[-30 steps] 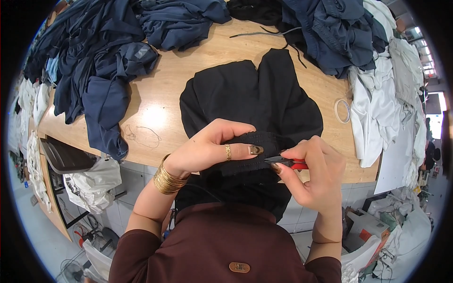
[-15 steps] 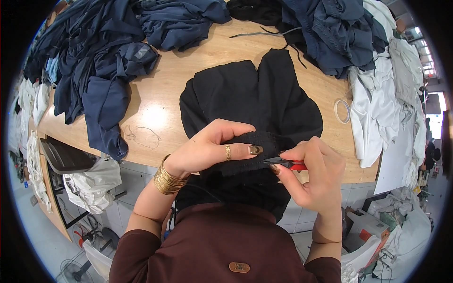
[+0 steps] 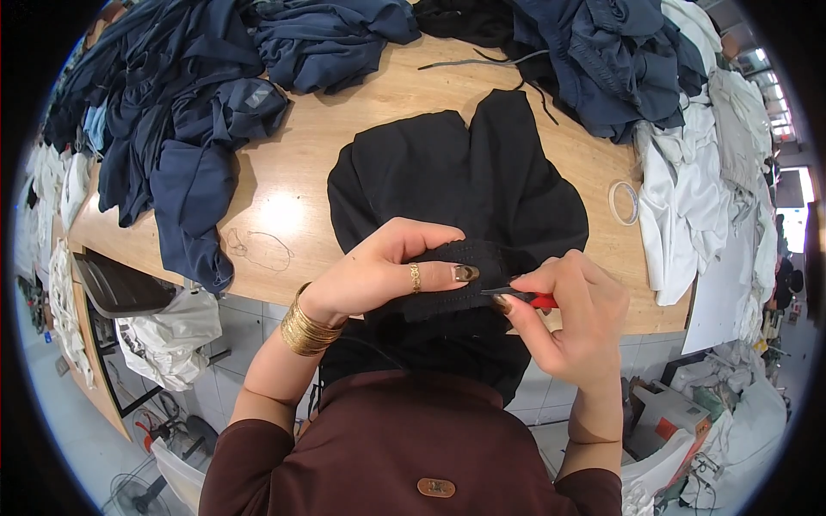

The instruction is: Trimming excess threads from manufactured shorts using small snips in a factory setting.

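Observation:
A black garment [image 3: 413, 172], shaped like a pair of trousers with two legs, lies over the table's near edge. My left hand [image 3: 391, 267] is closed on its stitched waistband [image 3: 469, 258], thumb on top and the other fingers beneath or behind the cloth. In my right hand [image 3: 572, 314] is a pair of red-handled thread snips [image 3: 542, 301], pinched between thumb and fingers. Their dark tips point left and rest at the band's stitching, just right of my left thumb. Whether a thread lies between the blades is too small to tell.
Navy garments [image 3: 189, 112] heap at the far left, with more navy clothing [image 3: 602, 60] at the far right beside dark cords. A tape roll [image 3: 623, 203] lies near white cloth [image 3: 675, 198] on the right. Loose thread [image 3: 262, 249] is on the wooden table [image 3: 301, 172].
Less of the red handle shows, and the snips have shifted or closed slightly in my right hand. My left hand and the garment stay nearly still.

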Available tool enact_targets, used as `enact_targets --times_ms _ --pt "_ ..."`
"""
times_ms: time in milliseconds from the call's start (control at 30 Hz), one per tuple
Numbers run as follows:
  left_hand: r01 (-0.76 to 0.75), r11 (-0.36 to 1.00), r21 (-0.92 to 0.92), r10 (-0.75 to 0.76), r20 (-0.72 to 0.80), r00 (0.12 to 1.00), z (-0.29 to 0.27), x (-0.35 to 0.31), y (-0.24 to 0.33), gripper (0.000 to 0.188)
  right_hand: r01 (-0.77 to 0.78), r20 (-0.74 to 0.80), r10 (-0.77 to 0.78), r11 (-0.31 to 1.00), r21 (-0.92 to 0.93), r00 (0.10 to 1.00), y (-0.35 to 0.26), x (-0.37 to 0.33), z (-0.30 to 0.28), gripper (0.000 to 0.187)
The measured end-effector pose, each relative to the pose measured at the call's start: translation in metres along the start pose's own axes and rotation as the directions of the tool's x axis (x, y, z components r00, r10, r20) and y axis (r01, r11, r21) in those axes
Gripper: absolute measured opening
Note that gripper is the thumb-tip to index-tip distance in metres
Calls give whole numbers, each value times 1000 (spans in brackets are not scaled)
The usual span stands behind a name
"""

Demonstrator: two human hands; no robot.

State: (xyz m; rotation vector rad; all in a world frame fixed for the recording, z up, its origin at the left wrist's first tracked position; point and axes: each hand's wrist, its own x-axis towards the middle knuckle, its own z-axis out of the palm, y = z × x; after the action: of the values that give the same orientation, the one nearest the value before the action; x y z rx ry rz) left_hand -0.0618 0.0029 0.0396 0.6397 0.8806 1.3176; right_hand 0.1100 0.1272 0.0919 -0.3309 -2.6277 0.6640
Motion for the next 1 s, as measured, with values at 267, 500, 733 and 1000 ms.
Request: enact_targets --times_ms 267,500,733,1000 --pt "8 999 31 -9 27 1000 -2 1 -1 23 16 -25 -15 999 38 1000 0 1 1 17" --pt "-19 999 -27 19 -8 1000 -2 -1 -3 25 -63 -95 69 996 69 993 5 -2 6 17" --pt "-23 999 -29 22 -45 999 -5 -4 -8 27 -55 -15 57 992 110 998 4 -2 6 17" --pt "-24 1000 -3 24 -5 1000 -3 0 -4 26 -56 9 55 987 151 998 6 -6 4 17"
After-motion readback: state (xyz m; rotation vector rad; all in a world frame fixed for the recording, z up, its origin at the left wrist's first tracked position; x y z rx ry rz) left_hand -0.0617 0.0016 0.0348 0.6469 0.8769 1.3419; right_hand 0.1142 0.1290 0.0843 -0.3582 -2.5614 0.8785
